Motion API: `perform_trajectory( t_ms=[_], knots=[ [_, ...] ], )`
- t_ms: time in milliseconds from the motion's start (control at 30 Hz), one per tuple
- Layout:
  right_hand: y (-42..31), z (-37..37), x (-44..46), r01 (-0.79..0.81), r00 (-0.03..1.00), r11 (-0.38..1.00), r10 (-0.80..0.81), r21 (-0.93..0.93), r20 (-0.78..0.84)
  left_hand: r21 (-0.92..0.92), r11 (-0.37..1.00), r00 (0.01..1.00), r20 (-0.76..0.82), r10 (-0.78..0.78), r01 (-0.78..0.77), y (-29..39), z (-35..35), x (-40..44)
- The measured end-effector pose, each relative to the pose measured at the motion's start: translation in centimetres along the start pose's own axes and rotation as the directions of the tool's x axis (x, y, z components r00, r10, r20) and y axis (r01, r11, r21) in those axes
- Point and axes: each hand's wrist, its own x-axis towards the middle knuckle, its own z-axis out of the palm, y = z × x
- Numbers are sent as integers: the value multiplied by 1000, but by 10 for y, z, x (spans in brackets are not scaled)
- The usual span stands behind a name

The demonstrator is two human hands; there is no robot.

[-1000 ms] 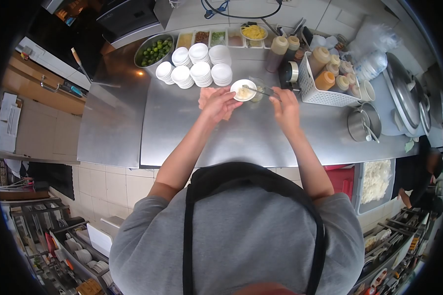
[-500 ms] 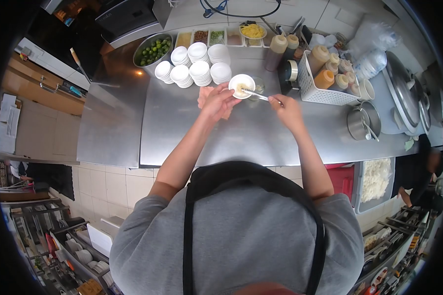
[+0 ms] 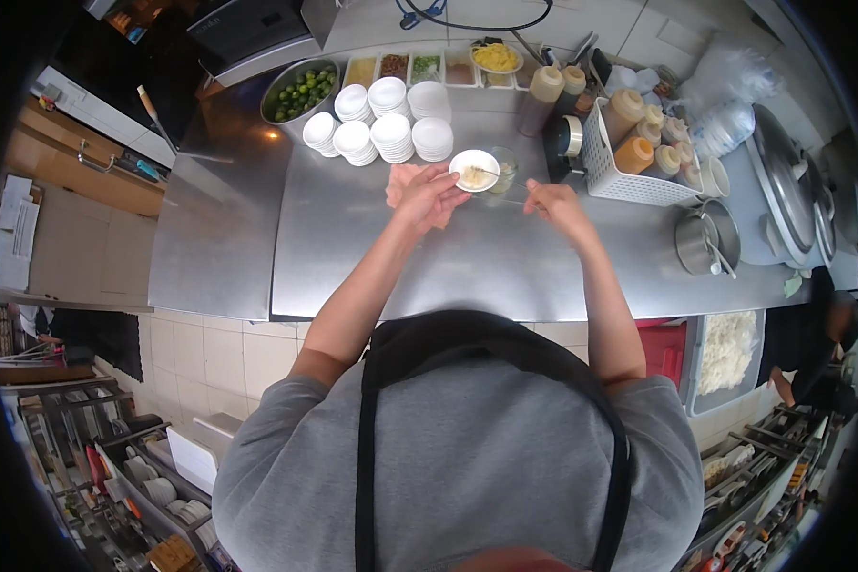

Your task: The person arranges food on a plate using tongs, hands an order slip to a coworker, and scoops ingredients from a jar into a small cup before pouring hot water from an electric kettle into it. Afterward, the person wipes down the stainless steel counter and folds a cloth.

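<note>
My left hand [image 3: 431, 198] is closed on the rim of a small white bowl [image 3: 463, 183], tilted a little toward me. Pale, crumbly food [image 3: 477, 176] lies inside it. Beneath that hand, a pink cloth [image 3: 403, 183] rests on the steel counter. My right hand [image 3: 558, 207], to the right of the bowl, pinches a slim metal utensil [image 3: 513, 200]; its head is too blurred to tell the kind. Just behind the bowl stands a clear glass jar [image 3: 505, 168], partly hidden. Several stacks of white bowls [image 3: 391, 135] stand to the left.
A metal bowl of green limes [image 3: 275, 116] stands at the back left, beside topping containers [image 3: 394, 67]. On the right are a white basket [image 3: 629, 188] of squeeze bottles and a steel pot [image 3: 693, 250]. Another person [image 3: 815, 334] is at the far right.
My right hand has drawn the utensil back and down, away from the food in the bowl. The left hand still holds the bowl, and the camera view has shifted slightly.
</note>
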Motion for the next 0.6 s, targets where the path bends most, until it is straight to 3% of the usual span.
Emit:
perform_trajectory(
  t_ms=[100, 233, 300, 400, 533, 600],
  knots=[
    [-18, -8, -9, -102, 991, 988, 91, 116, 101, -12, 1000, 1000, 30, 0, 0, -1, -3, 2],
    [-3, -1, -3, -65, 997, 997, 64, 29, 32, 1, 1000, 999, 30, -30, 30, -2, -5, 4],
    [-6, -6, -5, -165, 981, 974, 145, 157, 130, -3, 1000, 1000, 9, -29, 29, -1, -2, 4],
    [-1, -6, -1, -168, 983, 966, 148, 197, 112, -5, 999, 999, 3, -35, 35, -2, -3, 3],
    [-1, -4, -2, -176, 983, 978, 169, 112, 66, 18, 999, 999, -17, -50, 50, -3, -3, 3],
    [-2, -13, -4, -163, 977, 929, 105, 332, 186, 18, 999, 999, -4, -43, 43, -3, -4, 3]
  ],
)
